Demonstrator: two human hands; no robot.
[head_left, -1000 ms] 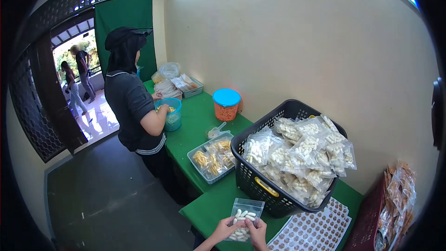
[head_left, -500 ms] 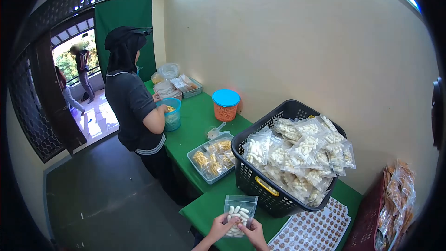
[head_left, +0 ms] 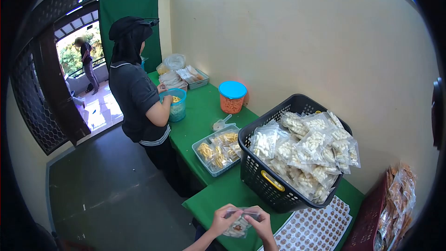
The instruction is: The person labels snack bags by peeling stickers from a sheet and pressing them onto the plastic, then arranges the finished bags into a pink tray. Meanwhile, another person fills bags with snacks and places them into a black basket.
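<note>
Left hand (head_left: pixel 222 221) and right hand (head_left: pixel 261 220) pinch a snack bag (head_left: pixel 238 228) over the table's (head_left: pixel 209 203) near edge. A black basket (head_left: pixel 258 175) stands just behind.

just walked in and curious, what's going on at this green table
A person's left hand and right hand hold a small clear bag of white snacks over the near end of the green table, fingers at its top edge. Beside it stands a black basket heaped with filled bags, and a sticker sheet. Farther along, a co-worker has hands at a blue tub.
</note>
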